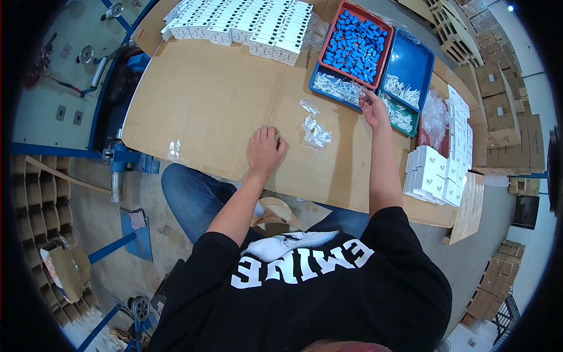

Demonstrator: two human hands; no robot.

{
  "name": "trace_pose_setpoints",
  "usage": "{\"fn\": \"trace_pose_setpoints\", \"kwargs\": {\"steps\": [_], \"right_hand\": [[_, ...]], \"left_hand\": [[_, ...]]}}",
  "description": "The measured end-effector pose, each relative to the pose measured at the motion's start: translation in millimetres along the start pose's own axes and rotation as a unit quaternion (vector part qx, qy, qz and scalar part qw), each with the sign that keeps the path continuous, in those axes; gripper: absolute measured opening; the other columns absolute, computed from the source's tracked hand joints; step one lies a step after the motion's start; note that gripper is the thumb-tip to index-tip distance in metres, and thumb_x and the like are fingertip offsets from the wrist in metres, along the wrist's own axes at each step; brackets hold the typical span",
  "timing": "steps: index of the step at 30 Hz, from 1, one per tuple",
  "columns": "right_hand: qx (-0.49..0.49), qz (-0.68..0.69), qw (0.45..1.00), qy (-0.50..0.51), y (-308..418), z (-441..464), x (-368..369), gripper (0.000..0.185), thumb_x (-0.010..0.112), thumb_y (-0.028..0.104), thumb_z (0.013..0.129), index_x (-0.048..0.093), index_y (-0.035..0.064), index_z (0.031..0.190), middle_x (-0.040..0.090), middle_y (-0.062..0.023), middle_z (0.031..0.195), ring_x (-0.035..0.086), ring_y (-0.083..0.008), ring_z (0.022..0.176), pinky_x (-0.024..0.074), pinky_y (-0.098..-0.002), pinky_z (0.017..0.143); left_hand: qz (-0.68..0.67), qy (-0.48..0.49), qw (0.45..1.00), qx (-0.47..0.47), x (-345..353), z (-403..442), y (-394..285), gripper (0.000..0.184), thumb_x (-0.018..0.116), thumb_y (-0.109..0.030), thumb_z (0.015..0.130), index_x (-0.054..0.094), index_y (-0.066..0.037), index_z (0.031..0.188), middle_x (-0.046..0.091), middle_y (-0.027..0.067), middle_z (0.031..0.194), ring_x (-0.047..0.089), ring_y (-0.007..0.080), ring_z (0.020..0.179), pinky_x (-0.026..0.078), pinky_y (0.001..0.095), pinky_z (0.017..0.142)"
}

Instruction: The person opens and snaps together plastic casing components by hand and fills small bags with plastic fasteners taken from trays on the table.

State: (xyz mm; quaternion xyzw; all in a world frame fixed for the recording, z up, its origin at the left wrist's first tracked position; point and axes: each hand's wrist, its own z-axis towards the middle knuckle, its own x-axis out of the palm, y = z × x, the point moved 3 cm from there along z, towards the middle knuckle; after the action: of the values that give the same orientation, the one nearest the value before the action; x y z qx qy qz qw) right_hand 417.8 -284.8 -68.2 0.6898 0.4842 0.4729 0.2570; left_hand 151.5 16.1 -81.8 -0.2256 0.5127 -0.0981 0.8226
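Observation:
My left hand (267, 151) lies on the cardboard-covered table (205, 100), fingers loosely bent and nothing visible in them. To its right are small clear packets (316, 134) with white pieces inside, and one more packet (309, 106) just above. My right hand (373, 110) is at the near corner of a blue tray (328, 94) of clear packets and white pieces. Its fingertips are pinched together; what is between them is too small to make out. Beside that hand sits a green tray (416, 125) holding white plug-like pieces (400, 117).
A red tray (387, 50) of small blue parts (356, 47) rests over the blue tray. Another blue tray (419, 56) contains white pieces. Rows of white boxes (246, 26) line the far edge; more white boxes (434, 173) and clear plastic bags (434, 120) stand at right.

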Motion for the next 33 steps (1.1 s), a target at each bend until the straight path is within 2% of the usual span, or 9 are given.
{"fn": "trace_pose_setpoints", "kwargs": {"steps": [3,5,11,15,21,24,26,29,33], "right_hand": [[0.0,-0.017,1.0,-0.005,6,-5,2,0.02,0.072,0.012,0.093,0.066,-0.0017,0.106,0.064,-0.0084,0.088,0.064,-0.0173,0.079,0.0556,-0.0292,0.065],[-0.021,-0.124,0.992,-0.009,10,-11,3,0.02,0.072,0.012,0.092,0.068,-0.0018,0.105,0.063,-0.0059,0.088,0.063,-0.0156,0.078,0.0541,-0.0291,0.065],[-0.019,-0.118,0.992,-0.032,13,-9,0,0.02,0.072,0.01,0.092,0.07,-0.0017,0.108,0.064,-0.0033,0.088,0.061,-0.0139,0.077,0.0529,-0.0298,0.067],[-0.034,-0.102,0.994,0.004,15,-10,-1,0.022,0.071,0.008,0.092,0.071,-0.0021,0.111,0.065,-0.0033,0.09,0.06,-0.0136,0.077,0.0525,-0.0295,0.068],[-0.073,-0.196,0.978,-0.02,16,-15,3,0.024,0.071,0.006,0.091,0.07,-0.0018,0.114,0.068,-0.0037,0.095,0.063,-0.0118,0.082,0.0524,-0.0249,0.073],[-0.09,-0.197,0.976,-0.033,14,-8,-4,0.023,0.072,0.007,0.091,0.071,-0.0013,0.113,0.07,-0.0041,0.096,0.064,-0.0114,0.082,0.0525,-0.0246,0.072],[-0.126,-0.252,0.958,-0.05,16,-10,-3,0.022,0.074,0.009,0.09,0.073,-0.0008,0.11,0.071,-0.004,0.092,0.065,-0.0124,0.078,0.0521,-0.0253,0.066],[-0.135,-0.253,0.956,-0.053,16,-13,-1,0.021,0.075,0.011,0.09,0.074,-0.0002,0.108,0.071,-0.0036,0.088,0.066,-0.013,0.077,0.0536,-0.0266,0.066],[-0.133,-0.251,0.955,-0.084,17,-20,-3,0.018,0.072,0.011,0.094,0.071,-0.0008,0.107,0.069,-0.0046,0.092,0.065,-0.0134,0.082,0.0537,-0.0255,0.071]], "left_hand": [[-0.006,0.009,1.0,-0.004,0,0,-1,0.02,0.067,-0.022,0.085,0.059,-0.009,0.098,0.058,0.0092,0.094,0.06,0.0288,0.094,0.049,0.0438,0.081],[-0.01,0.002,1.0,-0.003,1,0,0,0.02,0.067,-0.021,0.085,0.059,-0.008,0.098,0.058,0.0098,0.095,0.06,0.0293,0.094,0.049,0.0438,0.082],[-0.017,0.003,1.0,-0.002,-1,0,-1,0.02,0.067,-0.021,0.084,0.059,-0.008,0.097,0.058,0.0104,0.095,0.06,0.03,0.095,0.049,0.0442,0.082],[-0.017,0.007,1.0,-0.006,0,0,-1,0.02,0.067,-0.021,0.084,0.059,-0.008,0.097,0.059,0.0103,0.096,0.06,0.0299,0.095,0.049,0.0442,0.082],[-0.011,0.009,1.0,-0.002,1,0,0,0.021,0.067,-0.022,0.085,0.059,-0.008,0.098,0.058,0.0098,0.096,0.06,0.0294,0.095,0.049,0.0443,0.083],[-0.007,0.014,1.0,-0.005,1,0,0,0.021,0.067,-0.022,0.085,0.059,-0.008,0.098,0.058,0.0096,0.095,0.06,0.0293,0.095,0.049,0.0441,0.083],[-0.005,0.014,1.0,-0.004,1,0,0,0.021,0.067,-0.023,0.085,0.059,-0.009,0.099,0.058,0.0094,0.095,0.06,0.029,0.095,0.049,0.0434,0.083],[0.0,0.01,1.0,-0.004,1,0,0,0.021,0.068,-0.023,0.085,0.059,-0.008,0.098,0.058,0.0094,0.095,0.06,0.0286,0.095,0.049,0.043,0.082],[-0.004,0.016,1.0,0.003,2,0,-2,0.021,0.068,-0.023,0.085,0.06,-0.008,0.099,0.059,0.0094,0.095,0.06,0.0287,0.095,0.049,0.043,0.082]]}}
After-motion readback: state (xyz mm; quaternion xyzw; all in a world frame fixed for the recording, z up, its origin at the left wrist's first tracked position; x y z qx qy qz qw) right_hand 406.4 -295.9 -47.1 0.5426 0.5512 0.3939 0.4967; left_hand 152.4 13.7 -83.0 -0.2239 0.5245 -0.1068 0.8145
